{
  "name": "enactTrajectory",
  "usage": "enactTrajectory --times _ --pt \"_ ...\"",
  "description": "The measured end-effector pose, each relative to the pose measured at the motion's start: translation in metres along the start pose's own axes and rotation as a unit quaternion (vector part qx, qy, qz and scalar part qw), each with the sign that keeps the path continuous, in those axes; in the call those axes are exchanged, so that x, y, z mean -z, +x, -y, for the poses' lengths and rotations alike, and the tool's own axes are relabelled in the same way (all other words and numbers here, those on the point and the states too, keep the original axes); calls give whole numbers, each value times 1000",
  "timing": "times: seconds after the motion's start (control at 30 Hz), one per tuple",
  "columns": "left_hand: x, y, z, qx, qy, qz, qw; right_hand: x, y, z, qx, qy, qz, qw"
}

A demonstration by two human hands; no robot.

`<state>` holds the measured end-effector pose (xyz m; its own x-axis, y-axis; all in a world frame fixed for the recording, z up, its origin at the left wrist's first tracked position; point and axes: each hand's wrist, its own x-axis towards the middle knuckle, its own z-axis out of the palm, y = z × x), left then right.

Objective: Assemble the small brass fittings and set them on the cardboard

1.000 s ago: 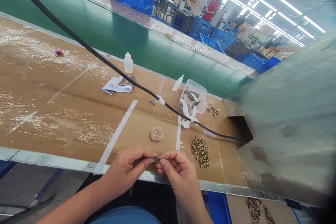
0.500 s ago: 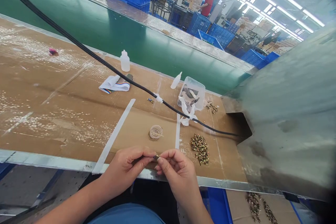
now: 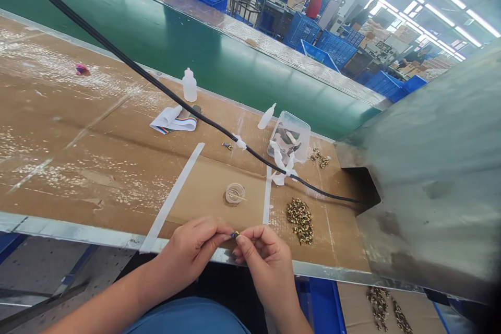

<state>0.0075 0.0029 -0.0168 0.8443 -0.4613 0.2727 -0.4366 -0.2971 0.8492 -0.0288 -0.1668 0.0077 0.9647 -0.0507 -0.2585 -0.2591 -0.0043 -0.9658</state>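
Note:
Between the fingertips of both hands is a small gold-and-dark metal part, too small to name exactly. My left hand pinches its left side, and my right hand grips the right side with thumb and fingers. Just beyond them stands a small round clear cup with a thin stick resting in it. To the right of my right hand lies a pile of similar small gold-and-dark parts. One more blue-and-gold piece lies farther back.
A black cable slants across above the bench. Farther back are a white bottle, a dropper bottle, a folded white strip and a clear plastic box. A metal panel rises at right; a green conveyor runs behind.
Both hands stay together around the small part, which appears slightly turned, with some blue now visible. The camera view has shifted a little.

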Motion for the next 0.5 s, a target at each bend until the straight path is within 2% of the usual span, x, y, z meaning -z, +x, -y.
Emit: enactTrajectory --times 0.3,0.5 --pt "-5 -10 2 -67 35 13 997 1 -2 -1 -49 34 16 998" --pt "-4 -10 1 -48 17 41 998 3 0 -1 -24 9 29 999"
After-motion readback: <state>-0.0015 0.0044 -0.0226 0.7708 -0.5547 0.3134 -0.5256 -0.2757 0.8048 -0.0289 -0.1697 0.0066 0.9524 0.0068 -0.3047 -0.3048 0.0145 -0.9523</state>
